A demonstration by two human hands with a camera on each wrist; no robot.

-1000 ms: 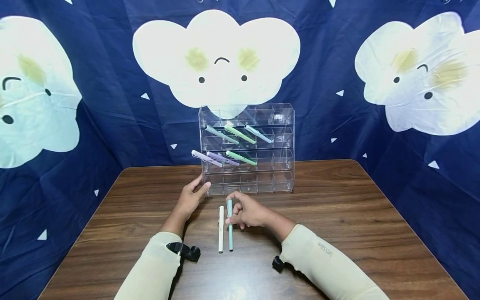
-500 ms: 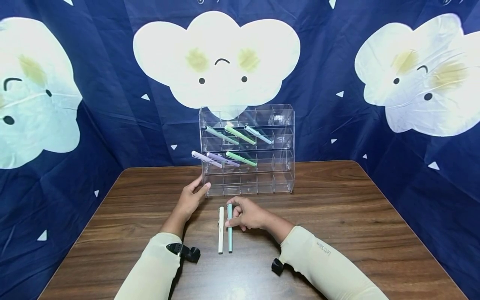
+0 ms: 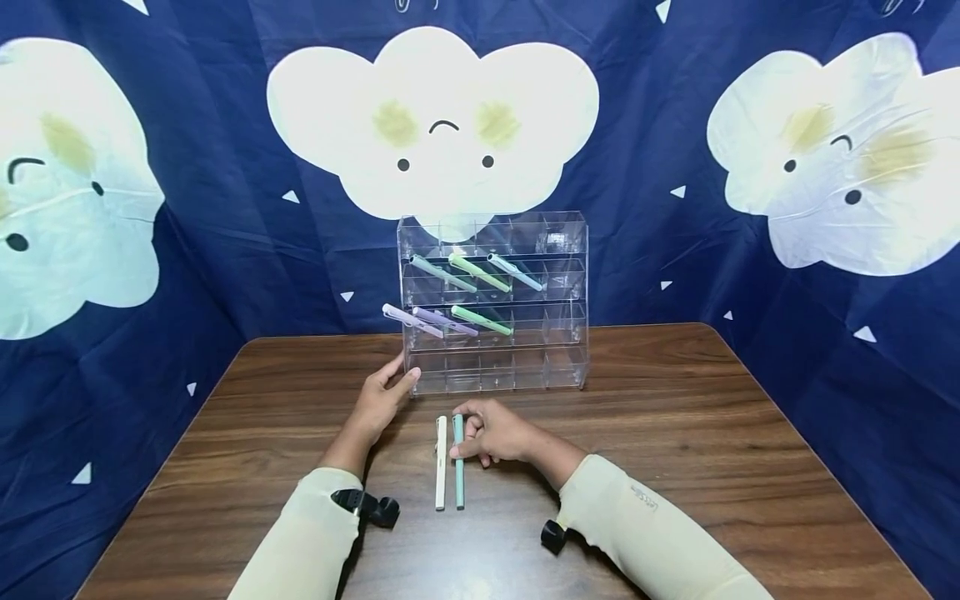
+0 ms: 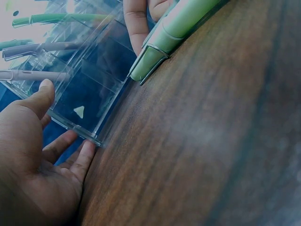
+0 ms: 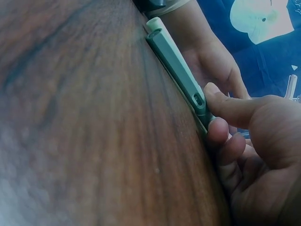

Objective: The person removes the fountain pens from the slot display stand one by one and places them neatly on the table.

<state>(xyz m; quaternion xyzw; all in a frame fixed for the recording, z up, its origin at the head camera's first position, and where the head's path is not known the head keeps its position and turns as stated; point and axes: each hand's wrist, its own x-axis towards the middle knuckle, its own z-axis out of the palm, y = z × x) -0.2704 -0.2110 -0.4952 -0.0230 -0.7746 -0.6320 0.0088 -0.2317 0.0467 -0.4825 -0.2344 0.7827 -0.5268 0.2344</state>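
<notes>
My right hand (image 3: pixel 498 431) pinches a teal pen (image 3: pixel 459 479) near its clip end, with thumb on one side and fingers on the other. In the right wrist view the teal pen (image 5: pixel 176 68) lies close along the wood. Just left of it, nearly parallel and level at the top, lies a white pen (image 3: pixel 440 475). My left hand (image 3: pixel 377 404) touches the lower left corner of a clear tiered rack (image 3: pixel 532 379). In the left wrist view its thumb is raised at the front of the rack, and the fingertips (image 4: pixel 87 148) meet the bottom edge.
Several capped pens lean in the rack: a grey-green pen (image 3: pixel 442 273), a light green pen (image 3: pixel 480 272) and a pale blue pen (image 3: pixel 515 272) above; a lilac pen (image 3: pixel 412 321), a purple pen (image 3: pixel 446 322) and a green pen (image 3: pixel 482 320) below. Dark blue cloth (image 3: pixel 645 250) hangs behind the wooden table (image 3: pixel 675 433).
My right hand has slid the teal pen slightly toward me, so its top is now level with the white pen's. The left hand stays at the rack.
</notes>
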